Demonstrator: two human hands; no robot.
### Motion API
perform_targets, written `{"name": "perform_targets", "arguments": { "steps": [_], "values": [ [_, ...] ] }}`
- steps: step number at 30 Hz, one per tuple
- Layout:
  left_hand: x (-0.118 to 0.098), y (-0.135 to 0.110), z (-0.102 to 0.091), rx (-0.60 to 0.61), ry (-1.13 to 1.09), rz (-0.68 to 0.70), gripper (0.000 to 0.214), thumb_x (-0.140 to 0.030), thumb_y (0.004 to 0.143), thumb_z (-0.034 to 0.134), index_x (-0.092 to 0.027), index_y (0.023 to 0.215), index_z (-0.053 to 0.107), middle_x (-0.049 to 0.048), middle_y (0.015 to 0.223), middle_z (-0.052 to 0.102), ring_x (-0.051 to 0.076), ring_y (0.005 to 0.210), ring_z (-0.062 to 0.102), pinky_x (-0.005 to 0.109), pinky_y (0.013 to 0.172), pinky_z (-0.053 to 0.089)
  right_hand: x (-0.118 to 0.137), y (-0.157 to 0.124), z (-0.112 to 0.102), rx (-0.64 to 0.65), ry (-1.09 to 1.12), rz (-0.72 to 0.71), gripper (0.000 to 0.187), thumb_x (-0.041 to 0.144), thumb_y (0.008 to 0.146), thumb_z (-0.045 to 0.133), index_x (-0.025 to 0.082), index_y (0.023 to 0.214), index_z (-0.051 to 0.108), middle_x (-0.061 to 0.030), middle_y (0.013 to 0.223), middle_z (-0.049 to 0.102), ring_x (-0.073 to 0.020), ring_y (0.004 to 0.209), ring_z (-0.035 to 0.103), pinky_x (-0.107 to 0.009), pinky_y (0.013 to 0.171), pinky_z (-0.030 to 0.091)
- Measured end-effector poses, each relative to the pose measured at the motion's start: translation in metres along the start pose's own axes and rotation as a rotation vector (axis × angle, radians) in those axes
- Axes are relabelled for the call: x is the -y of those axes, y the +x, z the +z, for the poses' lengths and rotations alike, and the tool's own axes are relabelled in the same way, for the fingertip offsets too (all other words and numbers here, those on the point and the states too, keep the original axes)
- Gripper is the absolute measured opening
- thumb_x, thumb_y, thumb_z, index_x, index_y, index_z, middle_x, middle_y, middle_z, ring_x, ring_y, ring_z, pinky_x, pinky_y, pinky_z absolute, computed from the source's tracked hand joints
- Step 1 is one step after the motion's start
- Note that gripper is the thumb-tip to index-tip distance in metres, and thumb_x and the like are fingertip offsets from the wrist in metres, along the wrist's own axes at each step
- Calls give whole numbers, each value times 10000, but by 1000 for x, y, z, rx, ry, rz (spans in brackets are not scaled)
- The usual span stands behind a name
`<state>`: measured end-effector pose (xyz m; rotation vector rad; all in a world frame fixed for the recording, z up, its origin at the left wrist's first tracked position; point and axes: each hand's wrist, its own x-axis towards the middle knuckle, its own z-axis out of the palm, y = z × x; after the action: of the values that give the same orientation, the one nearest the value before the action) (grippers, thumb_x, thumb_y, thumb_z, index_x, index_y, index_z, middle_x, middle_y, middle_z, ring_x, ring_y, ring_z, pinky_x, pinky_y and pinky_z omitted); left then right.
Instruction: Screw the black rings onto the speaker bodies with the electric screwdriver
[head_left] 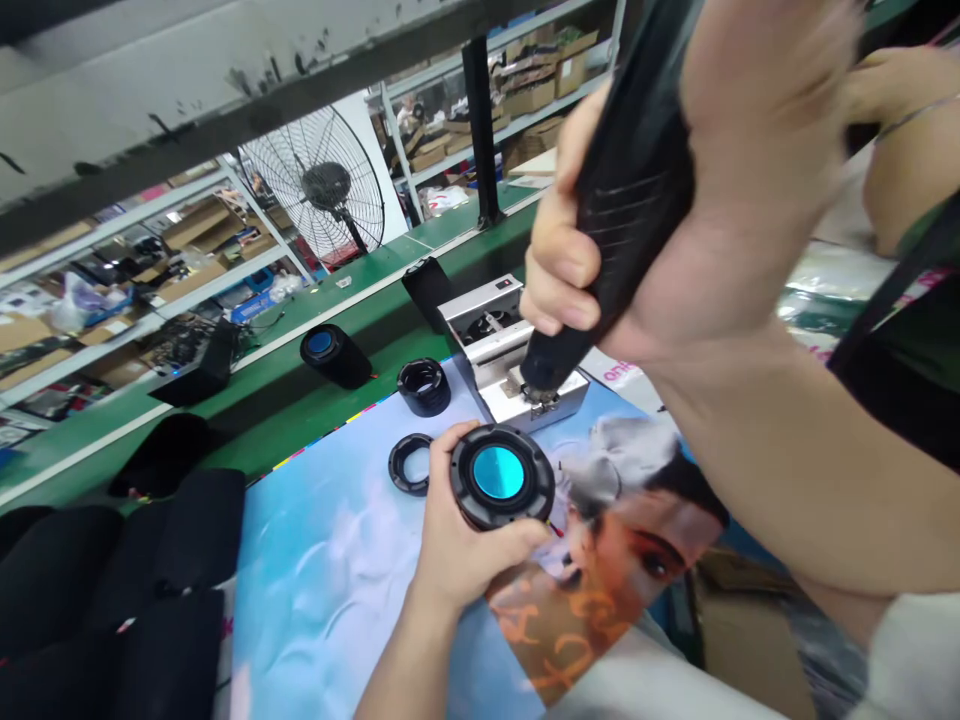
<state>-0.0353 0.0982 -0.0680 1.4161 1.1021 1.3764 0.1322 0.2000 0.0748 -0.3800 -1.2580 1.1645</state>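
My left hand point(457, 550) is closed around a cylindrical black speaker point(463, 500), whose end with a shiny blue disc faces up. In my right hand point(720, 220) is a black electric screwdriver point(637, 190), pointed downward and gripped by wrapped fingers. Its lower end is at the front of a silver screw feeder point(517, 355); whether a screw is on the bit is too small to tell. Two black rings lie behind my left hand: a flat ring point(397, 470) partly covered by my fingers, and a stack of rings point(425, 400) farther back.
A poster-like printed mat point(322, 580) covers the near bench. Black fabric-covered pieces point(172, 560) pile up at left. Another black speaker point(345, 358) lies on the green bench point(292, 395). A fan point(326, 185) and loaded shelves stand behind. Another person's arm point(907, 130) shows at upper right.
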Motion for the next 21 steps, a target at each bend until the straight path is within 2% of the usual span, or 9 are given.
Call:
{"name": "perform_targets", "arguments": {
  "steps": [2,6,10,13,16,17,18,19,21],
  "values": [
    [1,0,0,9,-16,-20,900,-614,605,970,-223,1293,543,99,1197,725,301,1068,746,423,965,591,-22,2,-13,-97,-54,-128,593,737,753,853,232,671,552,28,500,478,-133,367,427,-305,298,302],
    [3,1,-2,17,-33,-58,940,-651,588,972,-228,1304,533,98,1197,722,310,1079,743,430,976,590,-66,-3,-32,-93,-56,-62,550,712,841,789,234,681,568,24,483,500,-145,317,428,-298,274,286],
    [5,0,-5,26,-32,-79,1012,-681,539,985,-235,1322,524,104,1240,706,321,1122,729,443,1015,572,-75,-13,-35,-18,-51,17,500,640,833,826,223,695,586,23,508,517,-134,331,446,-263,287,295],
    [7,1,-6,23,-26,-94,1099,-763,457,967,-237,1310,518,103,1210,711,338,1115,734,462,1018,571,-54,-17,-30,-32,-30,122,550,652,769,862,217,642,549,24,482,503,-127,316,428,-260,284,315],
    [5,3,-5,11,-3,-89,1197,-821,316,949,-236,1270,524,100,1163,714,356,1083,738,467,986,584,-15,-15,-15,-81,-1,81,587,719,655,894,235,664,561,61,452,493,-136,314,423,-281,277,333],
    [4,4,-4,6,3,-88,1204,-821,296,951,-235,1258,526,100,1151,714,357,1068,737,463,964,591,0,-14,-8,-90,-19,89,566,697,693,892,237,679,563,71,460,495,-131,341,442,-277,310,354],
    [2,5,-3,3,4,-92,1194,-811,297,959,-234,1249,527,99,1139,714,353,1046,737,456,933,600,15,-13,0,-94,-18,94,574,730,804,778,240,667,513,87,437,446,-91,323,351,-248,326,310],
    [0,6,-3,3,0,-98,1173,-795,313,969,-232,1243,528,97,1125,714,346,1020,735,448,898,607,28,-14,9,-33,-2,140,613,795,890,608,242,664,474,91,433,429,-86,320,330,-254,350,323],
    [-3,7,-3,7,-14,-119,1130,-753,345,994,-229,1233,532,92,1100,712,329,972,725,432,840,610,49,-16,27,31,31,191,655,842,949,329,250,678,402,106,407,380,-82,292,284,-245,349,308]
  ]
}}
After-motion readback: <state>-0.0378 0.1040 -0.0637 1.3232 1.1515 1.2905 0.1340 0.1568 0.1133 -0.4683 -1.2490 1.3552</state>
